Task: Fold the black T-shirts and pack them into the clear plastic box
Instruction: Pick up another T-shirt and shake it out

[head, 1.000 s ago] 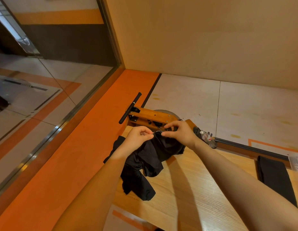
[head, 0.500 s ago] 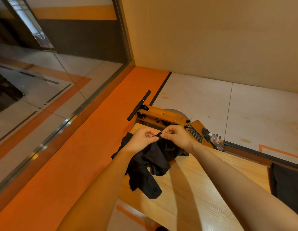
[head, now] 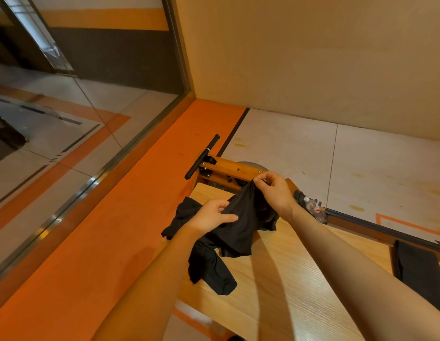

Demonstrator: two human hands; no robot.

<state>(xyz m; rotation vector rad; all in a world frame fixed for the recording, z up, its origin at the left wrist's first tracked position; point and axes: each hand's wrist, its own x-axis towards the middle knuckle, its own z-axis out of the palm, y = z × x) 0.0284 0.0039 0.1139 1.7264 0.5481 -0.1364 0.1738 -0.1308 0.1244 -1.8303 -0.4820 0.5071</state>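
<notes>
Overhead, head view, taken label by label:

Black T-shirt [head: 241,225]: soft, matte knit, crumpled and unfolded; it is lifted in a bunch above the near-left part of the table, with a limp sleeve or hem end trailing down over the table's left edge.

Left hand [head: 211,216]: fingers curled, pinching a fold of the shirt's fabric between thumb and fingers; the cloth runs out to the right and upward from this grip.

Right hand [head: 275,190]: higher and farther than the left, fingertips pinching the shirt's top edge tight; the bulk of the shirt hangs below and to the left of this pinch, stretched taut between the two hands.

Table [head: 300,279]: pale wood with fine straight grain, smooth and slightly glossy, carrying the arms' shadows.

Folded black shirt [head: 418,269]: a flat, neat rectangle lying on the table's right side, well apart from the hands.

Wooden machine [head: 228,171]: orange-brown varnished frame with a black cylindrical handle bar, just beyond the table's far edge.

Plastic bottle [head: 312,205]: clear, small, lying near the machine, beside the right wrist.

Floor: orange band alongside pale tiles.
</notes>
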